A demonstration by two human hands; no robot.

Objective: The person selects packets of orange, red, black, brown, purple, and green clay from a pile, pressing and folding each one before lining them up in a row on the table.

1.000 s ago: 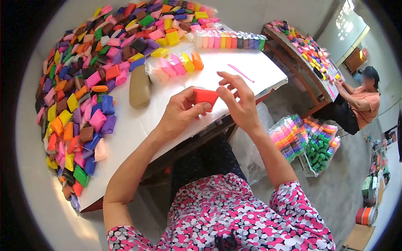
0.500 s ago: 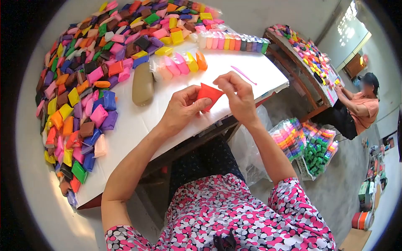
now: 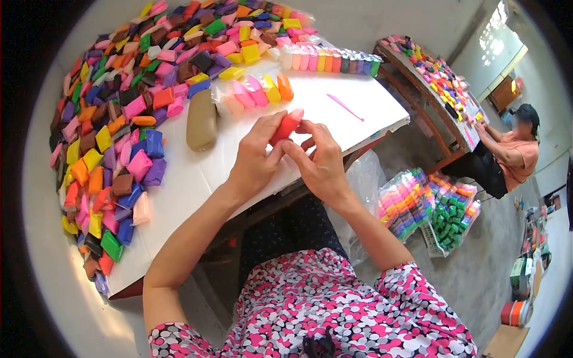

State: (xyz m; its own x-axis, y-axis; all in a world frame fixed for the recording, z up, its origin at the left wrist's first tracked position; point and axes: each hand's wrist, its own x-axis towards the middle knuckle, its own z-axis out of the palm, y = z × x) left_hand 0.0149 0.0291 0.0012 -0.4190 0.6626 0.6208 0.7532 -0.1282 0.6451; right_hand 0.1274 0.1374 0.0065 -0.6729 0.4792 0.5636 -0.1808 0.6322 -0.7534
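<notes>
A small red packet of modelling clay [image 3: 288,125] is held above the front edge of the white table, its rounded tip pointing up. My left hand [image 3: 256,154] grips it from the left, fingers behind and thumb in front. From the other side, my right hand [image 3: 320,160] has its curled fingers and thumb pressed on the packet's lower right edge. Both thumbs nearly meet below it. Just beyond lies a clear bag [image 3: 256,92] with a row of pink, yellow and orange packets. A pink modelling tool [image 3: 345,107] rests to the right.
A large heap of coloured packets [image 3: 119,131] covers the table's left and back. An olive-brown oblong object [image 3: 202,122] lies beside it. A longer filled row [image 3: 328,59] stands behind. Filled bags [image 3: 453,212] sit on the floor at right. Another person [image 3: 513,149] works at a second table.
My right hand has come down and closed on the red packet's lower edge. The packet has turned from a wide flat face to a narrower, upright view.
</notes>
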